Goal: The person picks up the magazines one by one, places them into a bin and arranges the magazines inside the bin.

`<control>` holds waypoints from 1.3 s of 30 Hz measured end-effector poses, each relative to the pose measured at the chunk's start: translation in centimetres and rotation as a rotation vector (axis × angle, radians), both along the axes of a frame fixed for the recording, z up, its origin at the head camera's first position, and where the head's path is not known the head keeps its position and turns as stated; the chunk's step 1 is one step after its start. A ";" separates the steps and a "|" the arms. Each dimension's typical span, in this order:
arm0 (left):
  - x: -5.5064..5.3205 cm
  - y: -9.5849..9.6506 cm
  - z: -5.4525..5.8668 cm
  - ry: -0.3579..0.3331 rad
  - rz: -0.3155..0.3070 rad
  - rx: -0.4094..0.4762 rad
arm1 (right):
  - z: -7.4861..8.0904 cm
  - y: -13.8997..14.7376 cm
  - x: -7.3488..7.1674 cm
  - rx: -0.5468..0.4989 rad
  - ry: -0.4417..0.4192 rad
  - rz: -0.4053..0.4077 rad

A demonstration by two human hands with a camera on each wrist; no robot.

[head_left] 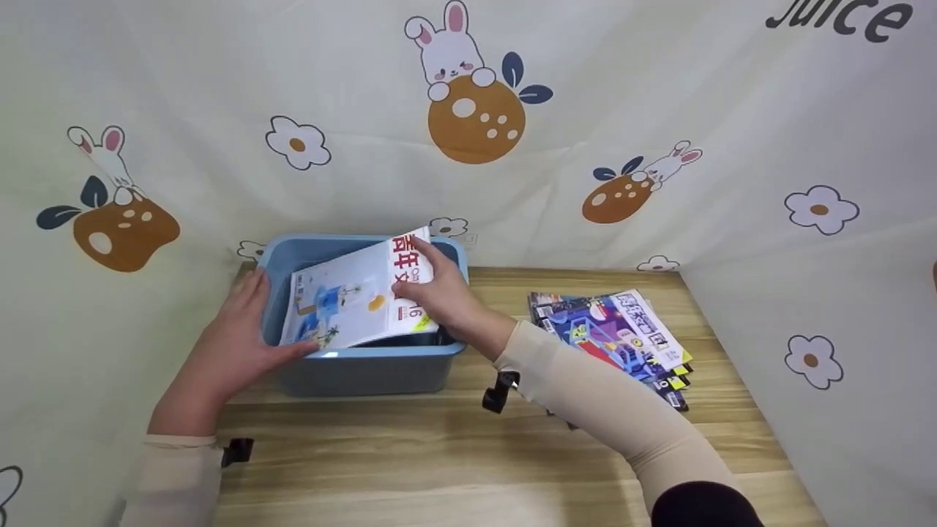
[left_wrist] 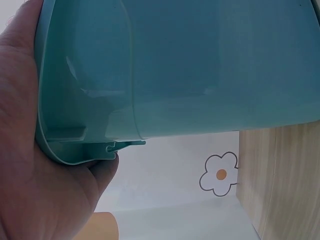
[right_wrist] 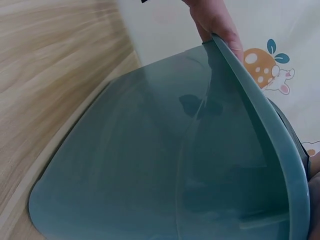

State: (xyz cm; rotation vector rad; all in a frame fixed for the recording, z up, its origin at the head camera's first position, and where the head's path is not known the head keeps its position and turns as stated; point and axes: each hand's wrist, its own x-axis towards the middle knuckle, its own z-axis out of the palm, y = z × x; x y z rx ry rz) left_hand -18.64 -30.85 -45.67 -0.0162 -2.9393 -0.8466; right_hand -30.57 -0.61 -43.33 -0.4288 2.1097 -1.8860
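A blue-grey plastic bin (head_left: pixel 366 373) stands on the wooden table in the head view. Inside it, a magazine (head_left: pixel 351 285) with a pale cover and red lettering lies tilted, its upper right corner above the rim. My right hand (head_left: pixel 450 296) holds the magazine by its right side, thumb and index finger spread over the cover. My left hand (head_left: pixel 234 340) grips the bin's left rim, thumb along the front edge. Up close in the left wrist view, that hand (left_wrist: pixel 40 170) wraps the rim of the bin (left_wrist: pixel 175 65). The bin's wall (right_wrist: pixel 135 150) fills the right wrist view, hiding the magazine.
To the right, a fanned pile of magazines (head_left: pixel 607 337) lies on the table (head_left: pixel 410 454), partly behind my right forearm. A patterned cloth (head_left: pixel 351 80) with rabbits, oranges and flowers walls in the back and both sides.
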 end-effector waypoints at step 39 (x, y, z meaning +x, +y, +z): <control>0.4 0.0 0.1 0.025 -0.008 -0.019 | 0.9 5.9 -0.2 -0.044 0.229 -0.027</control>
